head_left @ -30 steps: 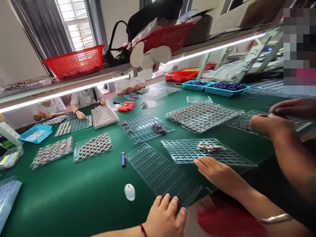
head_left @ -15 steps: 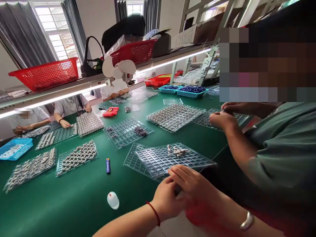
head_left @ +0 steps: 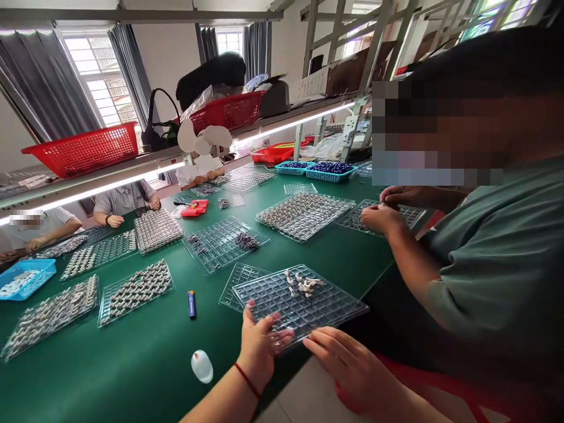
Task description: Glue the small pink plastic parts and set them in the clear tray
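Note:
A clear plastic grid tray point(head_left: 328, 305) lies at the near edge of the green table, stacked over a second clear tray point(head_left: 235, 282). A small heap of pale metal parts point(head_left: 304, 284) sits in its far cells. My left hand point(head_left: 259, 338), with a red cord at the wrist, rests its fingers on the tray's near left corner, thumb and fingers apart. My right hand point(head_left: 352, 367) hovers just off the tray's near edge, fingers stretched out, holding nothing.
A co-worker's hands point(head_left: 385, 214) work over a tray point(head_left: 361, 218) on my right. Filled trays point(head_left: 136, 288) cover the table; a blue lighter point(head_left: 191, 304) and a white cap point(head_left: 202, 365) lie near my left. People sit across. Red baskets point(head_left: 83, 148) stand on the shelf.
The tray with parts has slid over the other tray, toward me. My left hand moved onto its near left corner; my right hand drew back off its edge. My view turned right.

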The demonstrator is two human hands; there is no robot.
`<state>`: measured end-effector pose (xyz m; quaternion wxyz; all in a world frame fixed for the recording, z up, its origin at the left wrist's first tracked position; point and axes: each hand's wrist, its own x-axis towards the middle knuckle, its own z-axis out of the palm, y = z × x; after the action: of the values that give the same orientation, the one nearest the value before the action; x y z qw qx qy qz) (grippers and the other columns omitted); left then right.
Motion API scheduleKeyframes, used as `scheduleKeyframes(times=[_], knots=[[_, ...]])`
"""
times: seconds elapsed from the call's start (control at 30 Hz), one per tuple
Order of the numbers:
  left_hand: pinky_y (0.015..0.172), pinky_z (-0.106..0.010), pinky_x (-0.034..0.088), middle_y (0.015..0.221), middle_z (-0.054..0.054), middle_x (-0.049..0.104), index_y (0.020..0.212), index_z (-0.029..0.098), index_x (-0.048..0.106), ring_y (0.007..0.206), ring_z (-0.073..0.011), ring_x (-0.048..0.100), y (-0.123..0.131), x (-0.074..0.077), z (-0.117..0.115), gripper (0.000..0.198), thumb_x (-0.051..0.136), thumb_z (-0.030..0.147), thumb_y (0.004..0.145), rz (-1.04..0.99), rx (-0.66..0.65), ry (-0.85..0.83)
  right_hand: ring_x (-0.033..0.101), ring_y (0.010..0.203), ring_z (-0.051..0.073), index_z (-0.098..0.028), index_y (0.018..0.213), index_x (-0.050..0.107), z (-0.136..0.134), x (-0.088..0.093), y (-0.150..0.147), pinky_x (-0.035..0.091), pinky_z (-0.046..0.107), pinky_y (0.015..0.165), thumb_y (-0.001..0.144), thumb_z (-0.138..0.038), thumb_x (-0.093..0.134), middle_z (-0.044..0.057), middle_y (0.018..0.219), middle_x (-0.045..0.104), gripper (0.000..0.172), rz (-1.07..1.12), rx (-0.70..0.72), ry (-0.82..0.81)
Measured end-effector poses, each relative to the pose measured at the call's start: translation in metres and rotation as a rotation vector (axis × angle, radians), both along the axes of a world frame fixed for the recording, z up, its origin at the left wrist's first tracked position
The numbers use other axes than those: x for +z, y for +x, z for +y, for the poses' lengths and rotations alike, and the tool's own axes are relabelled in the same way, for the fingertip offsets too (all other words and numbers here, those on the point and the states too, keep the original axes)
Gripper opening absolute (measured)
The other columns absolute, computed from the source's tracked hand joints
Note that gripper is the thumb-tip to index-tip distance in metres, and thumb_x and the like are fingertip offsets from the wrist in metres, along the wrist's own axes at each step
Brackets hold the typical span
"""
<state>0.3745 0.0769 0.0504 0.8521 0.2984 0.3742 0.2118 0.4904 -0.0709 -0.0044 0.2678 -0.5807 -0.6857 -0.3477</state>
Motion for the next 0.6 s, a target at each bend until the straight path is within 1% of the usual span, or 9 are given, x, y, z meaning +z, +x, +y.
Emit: scheduleKeyframes(times=[0.1, 0.17, 0.23, 0.3, 0.37, 0.43, 0.53, 0.6], knots=[[0.051, -0.024, 0.056, 0.097, -0.009, 0.069, 0.14, 0.024, 0.027, 0.054, -0.0183, 0.072, -0.004, 0.0, 0.0, 0.068, 0.058, 0.006, 0.083, -0.036, 0.002, 0.05, 0.069, 0.086, 0.015, -0.021, 0.104, 0.066, -0.007, -0.011, -0.009, 0.056, 0.03, 0.085, 0.094, -0.01, 0.044, 0.004, 0.09, 0.073, 0.026, 0.044, 0.029, -0.005], [0.054, -0.025, 0.057, 0.101, -0.01, 0.07, 0.141, 0.024, 0.026, 0.057, -0.0181, 0.073, -0.009, 0.003, 0.0, 0.07, 0.062, 0.01, 0.082, -0.082, 0.008, 0.091, 0.069, 0.095, 0.016, -0.021, 0.106, 0.067, -0.006, -0.017, -0.012, 0.056, 0.029, 0.087, 0.095, -0.015, 0.046, 0.005, 0.1, 0.075, 0.024, 0.081, 0.02, -0.047], [0.058, -0.027, 0.058, 0.105, -0.011, 0.07, 0.142, 0.024, 0.026, 0.06, -0.0184, 0.073, -0.014, 0.011, -0.002, 0.073, 0.066, 0.014, 0.081, -0.124, 0.023, 0.127, 0.068, 0.104, 0.021, -0.021, 0.111, 0.068, 0.002, -0.023, -0.01, 0.057, 0.034, 0.087, 0.096, -0.022, 0.049, 0.008, 0.111, 0.074, 0.024, 0.128, -0.031, -0.094], [0.061, -0.028, 0.059, 0.108, -0.012, 0.071, 0.143, 0.024, 0.027, 0.063, -0.019, 0.074, -0.022, 0.026, -0.004, 0.077, 0.069, 0.017, 0.079, -0.155, 0.043, 0.149, 0.068, 0.107, 0.026, -0.022, 0.116, 0.067, 0.014, -0.03, -0.002, 0.058, 0.04, 0.085, 0.095, -0.028, 0.051, 0.01, 0.117, 0.072, 0.027, 0.171, -0.086, -0.139], [0.062, -0.029, 0.059, 0.111, -0.013, 0.071, 0.144, 0.025, 0.027, 0.065, -0.0197, 0.074, -0.036, 0.046, -0.005, 0.08, 0.072, 0.019, 0.077, -0.175, 0.054, 0.162, 0.068, 0.106, 0.026, -0.024, 0.116, 0.068, 0.028, -0.038, 0.013, 0.057, 0.043, 0.085, 0.096, -0.03, 0.051, 0.009, 0.117, 0.072, 0.027, 0.203, -0.128, -0.182], [0.062, -0.028, 0.059, 0.115, -0.014, 0.07, 0.145, 0.026, 0.027, 0.067, -0.0209, 0.075, -0.056, 0.069, -0.006, 0.084, 0.075, 0.02, 0.076, -0.185, 0.052, 0.167, 0.068, 0.106, 0.025, -0.023, 0.112, 0.068, 0.041, -0.045, 0.033, 0.056, 0.043, 0.088, 0.097, -0.03, 0.052, 0.009, 0.115, 0.072, 0.024, 0.234, -0.171, -0.215], [0.06, -0.027, 0.059, 0.121, -0.015, 0.069, 0.147, 0.03, 0.026, 0.072, -0.023, 0.076, -0.099, 0.098, 0.001, 0.087, 0.076, 0.021, 0.077, -0.18, 0.058, 0.195, 0.066, 0.104, 0.021, -0.018, 0.111, 0.065, 0.057, -0.054, 0.07, 0.053, 0.044, 0.091, 0.095, -0.033, 0.058, 0.007, 0.113, 0.069, 0.023, 0.289, -0.24, -0.247], [0.058, -0.026, 0.059, 0.124, -0.014, 0.068, 0.147, 0.031, 0.027, 0.074, -0.0236, 0.076, -0.136, 0.111, 0.01, 0.085, 0.076, 0.021, 0.078, -0.149, 0.092, 0.233, 0.065, 0.101, 0.02, -0.017, 0.11, 0.064, 0.062, -0.059, 0.094, 0.054, 0.043, 0.089, 0.094, -0.036, 0.06, 0.007, 0.113, 0.066, 0.025, 0.339, -0.286, -0.257]])
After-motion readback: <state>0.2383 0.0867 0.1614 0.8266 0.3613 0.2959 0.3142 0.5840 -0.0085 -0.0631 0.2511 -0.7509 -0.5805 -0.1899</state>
